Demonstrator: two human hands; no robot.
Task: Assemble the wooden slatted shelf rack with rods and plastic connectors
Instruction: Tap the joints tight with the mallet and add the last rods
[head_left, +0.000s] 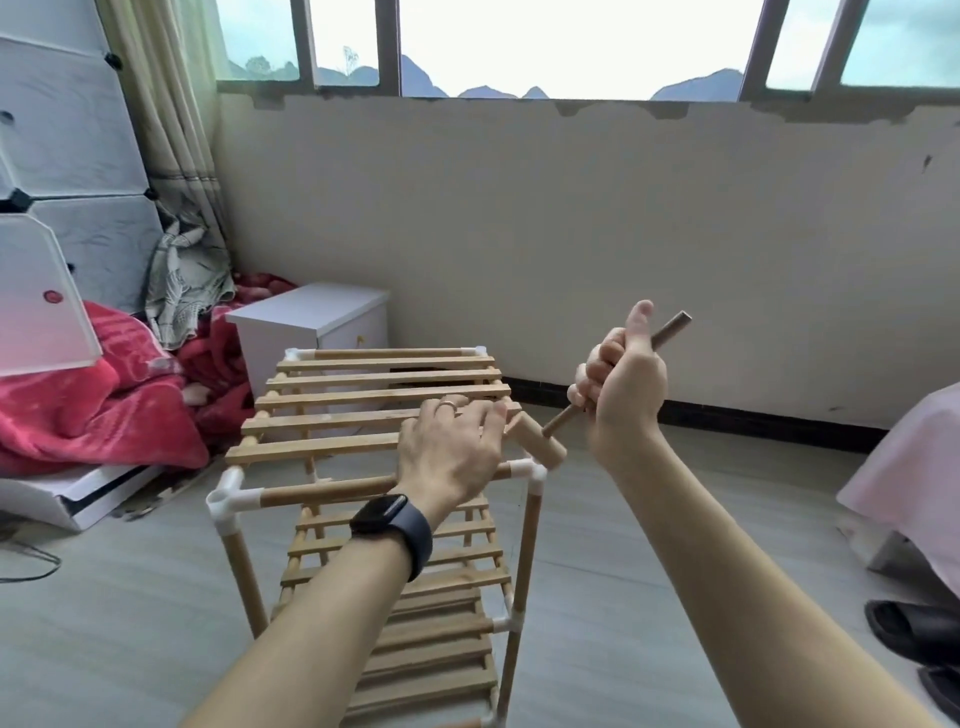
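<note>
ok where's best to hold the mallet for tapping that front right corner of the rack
Take the mallet by its thin round handle, toward the free end sticking up to the right, wrapping it from the side. The thick head points down-left near the white corner connector, so a hold far from it should give most swing.

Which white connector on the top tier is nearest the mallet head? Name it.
The near-right corner connector: the mallet head hangs just above it, while the others lie farther off.
</note>
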